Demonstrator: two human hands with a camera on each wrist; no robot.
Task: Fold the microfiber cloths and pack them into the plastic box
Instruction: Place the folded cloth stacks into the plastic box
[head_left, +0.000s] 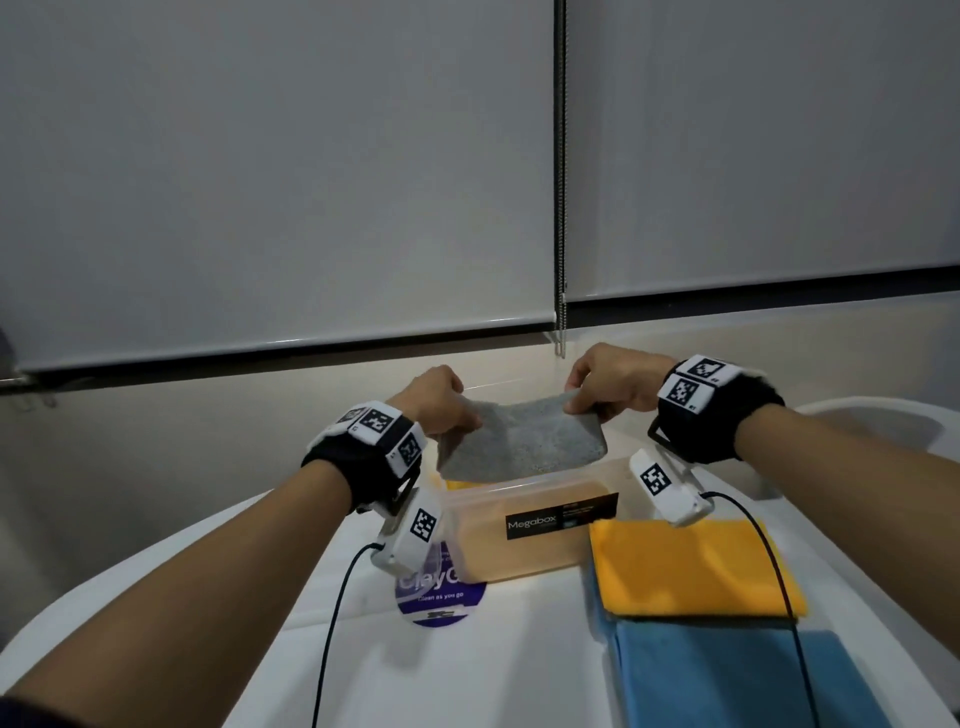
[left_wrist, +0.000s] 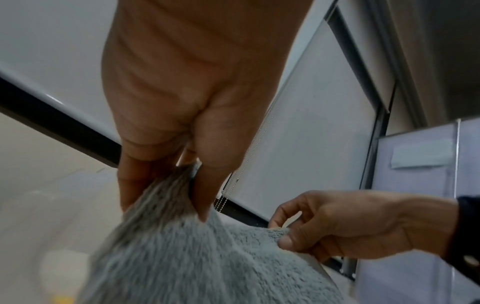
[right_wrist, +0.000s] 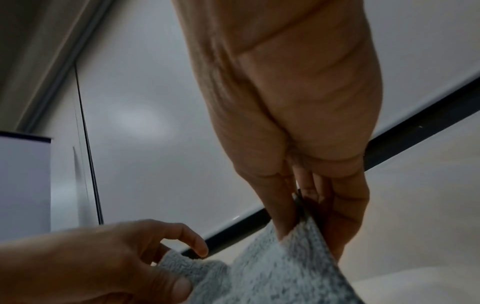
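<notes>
Left hand (head_left: 436, 402): pinches grey cloth (head_left: 519, 441) | right hand (head_left: 608, 382): pinches it above plastic box (head_left: 524, 525)

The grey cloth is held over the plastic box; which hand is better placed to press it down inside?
Probably the right hand. Both hands pinch the grey cloth by its far corners above the plastic box, but the right sits over the box's middle, while the left hand is nearer its left end.

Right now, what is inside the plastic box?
A yellow cloth shows at the plastic box's left rim, tinting its walls orange. The grey cloth held above hides the rest.
</notes>
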